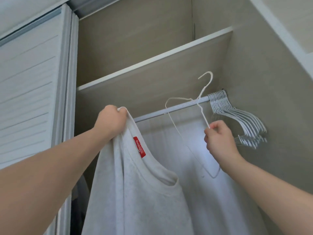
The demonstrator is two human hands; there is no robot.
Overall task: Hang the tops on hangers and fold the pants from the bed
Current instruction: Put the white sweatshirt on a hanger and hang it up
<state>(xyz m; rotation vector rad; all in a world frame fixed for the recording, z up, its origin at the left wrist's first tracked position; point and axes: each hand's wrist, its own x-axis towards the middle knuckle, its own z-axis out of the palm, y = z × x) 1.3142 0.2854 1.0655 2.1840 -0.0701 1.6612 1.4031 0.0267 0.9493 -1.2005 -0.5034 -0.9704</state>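
A light grey top with a red neck label hangs from my left hand, which grips its shoulder up near the wardrobe rail. My right hand pinches one arm of a thin white wire hanger, held tilted in front of the rail with its hook pointing upward. The hanger is free of the rail and apart from the top. A white garment hangs behind, inside the wardrobe.
Several pale blue-grey hangers are bunched at the rail's right end against the wardrobe side wall. A shelf runs just above the rail. A louvred sliding door stands at the left.
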